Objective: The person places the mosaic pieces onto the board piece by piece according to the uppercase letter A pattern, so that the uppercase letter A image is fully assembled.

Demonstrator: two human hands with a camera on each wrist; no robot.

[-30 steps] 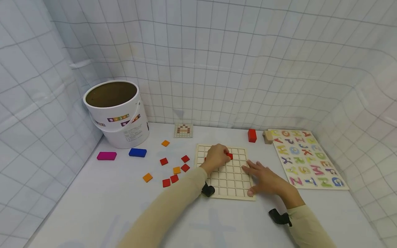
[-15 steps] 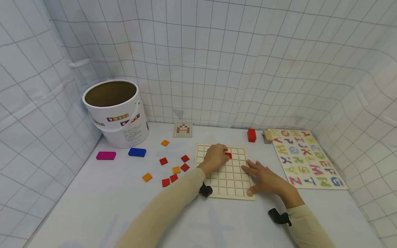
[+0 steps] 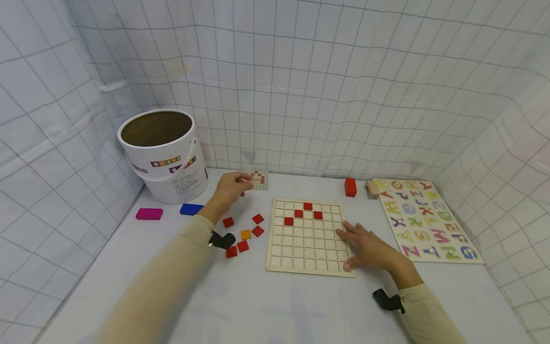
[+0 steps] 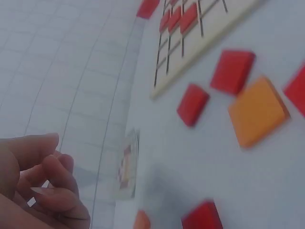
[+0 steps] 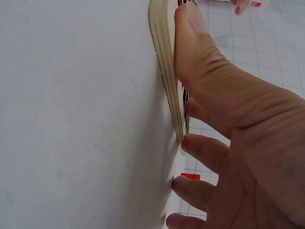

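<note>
- Left hand [image 3: 232, 188]: raised near the small pattern card [image 3: 260, 180], fingers loosely bent, with only a narrow gap between thumb and index finger; I see nothing in its grasp.
- Right hand [image 3: 367, 248]: fingers spread wide along the right edge of the wooden grid board [image 3: 310, 243], thumb resting on its near right corner.
- The grid board lies flat on the white table [image 3: 296, 310], between the hands, with four red tiles [image 3: 298, 213] set in squares of its far rows.
- Left of the board, five loose red tiles [image 3: 258, 231] lie scattered round an orange tile [image 3: 246, 234].
- In the left wrist view, a blurred orange shape at the bottom edge is probably another orange tile.
- Beyond the loose tiles lie a blue block [image 3: 191, 209] and a magenta block [image 3: 149, 214], near a white bucket [image 3: 165, 186].
- At the far right, a red block [image 3: 350, 188] and a bare wooden block [image 3: 372, 189] stand near the alphabet puzzle board [image 3: 439, 259].
</note>
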